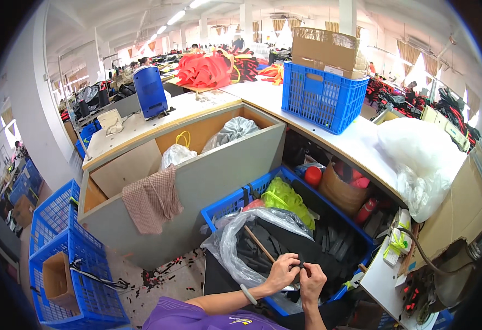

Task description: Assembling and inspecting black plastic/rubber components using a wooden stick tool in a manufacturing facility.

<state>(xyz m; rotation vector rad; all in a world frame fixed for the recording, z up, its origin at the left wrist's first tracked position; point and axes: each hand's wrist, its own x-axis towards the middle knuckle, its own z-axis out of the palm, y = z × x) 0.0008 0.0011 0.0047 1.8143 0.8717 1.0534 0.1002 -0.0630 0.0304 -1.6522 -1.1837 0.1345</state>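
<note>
My left hand (284, 272), with a pale bangle (248, 295) on its wrist, is closed with its fingertips pinched together. Right beside it, my right hand (312, 281) is closed in a pinch too. Whatever lies between the fingertips is small and dark, and it blends into the black pieces behind. Both hands are over a blue crate (368, 254) lined in part with a clear plastic bag (227, 256). Inside are black strips (337, 242) and a bright yellow-green bundle (287, 201). A thin brown stick (259, 244) slants out of the black pieces towards my left hand.
Left of me stand stacked blue crates (95, 275). A grey-sided bin (197, 203) with a checked cloth (152, 201) over its edge lies ahead. On the white table sit a blue crate (323, 102) and a cardboard box (326, 52). A white plastic bag (422, 159) hangs at right.
</note>
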